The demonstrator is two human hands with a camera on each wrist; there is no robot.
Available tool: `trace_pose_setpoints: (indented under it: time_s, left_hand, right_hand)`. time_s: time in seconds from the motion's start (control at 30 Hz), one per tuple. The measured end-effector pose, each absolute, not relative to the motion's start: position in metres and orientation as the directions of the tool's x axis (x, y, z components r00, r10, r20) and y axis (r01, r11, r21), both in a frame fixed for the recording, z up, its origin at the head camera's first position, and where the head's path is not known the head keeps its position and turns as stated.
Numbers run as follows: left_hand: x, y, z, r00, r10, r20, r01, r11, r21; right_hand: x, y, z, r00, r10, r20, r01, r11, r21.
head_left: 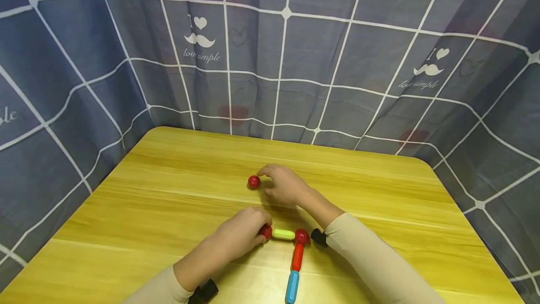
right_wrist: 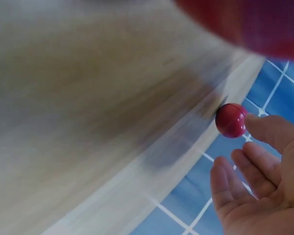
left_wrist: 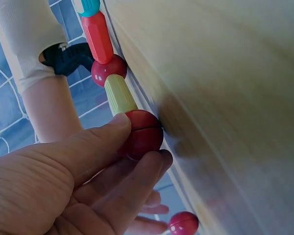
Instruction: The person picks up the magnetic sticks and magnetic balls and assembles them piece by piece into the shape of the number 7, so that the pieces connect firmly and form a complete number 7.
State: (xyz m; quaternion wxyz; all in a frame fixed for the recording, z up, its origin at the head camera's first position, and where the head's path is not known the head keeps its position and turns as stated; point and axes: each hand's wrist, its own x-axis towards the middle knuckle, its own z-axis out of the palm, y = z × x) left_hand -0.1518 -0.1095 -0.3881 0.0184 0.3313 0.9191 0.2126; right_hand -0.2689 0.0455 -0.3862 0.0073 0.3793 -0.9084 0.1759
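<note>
My left hand [head_left: 241, 232] pinches a red ball [left_wrist: 146, 133] between thumb and fingers. Joined to that ball is a yellow-green rod [head_left: 283, 234], which leads to a second red ball [head_left: 302, 236]. From there a red rod [head_left: 297, 257] and a blue rod [head_left: 292, 287] run in line toward the near edge. Farther back on the table, my right hand [head_left: 285, 186] is beside a loose red ball [head_left: 254, 182], its fingers spread and relaxed. In the right wrist view one digit lies close to that ball; whether it touches, I cannot tell.
The pieces lie on a wood-grain table [head_left: 177, 186]. A blue-grey curtain [head_left: 257, 102] with white grid lines hangs around its back and sides. Black wrist mounts [head_left: 204, 292] show at both sleeves. A blurred red shape fills the top of the right wrist view.
</note>
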Motion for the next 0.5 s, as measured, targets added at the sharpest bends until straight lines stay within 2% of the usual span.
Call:
trace_pose_setpoints:
  time_s: [0.33,0.5]
  left_hand:
    - [-0.151,-0.108,-0.387,-0.794,0.601,0.088,0.58,0.708,0.403]
    - [-0.151,-0.108,-0.389,-0.799,0.596,0.079,0.571,0.71,0.413]
  right_hand:
    - [-0.28,0.03,-0.386,-0.627,-0.764,0.15,-0.771,0.582,-0.258]
    - [-0.28,0.029,-0.388,-0.632,-0.764,0.128,-0.766,0.59,-0.257]
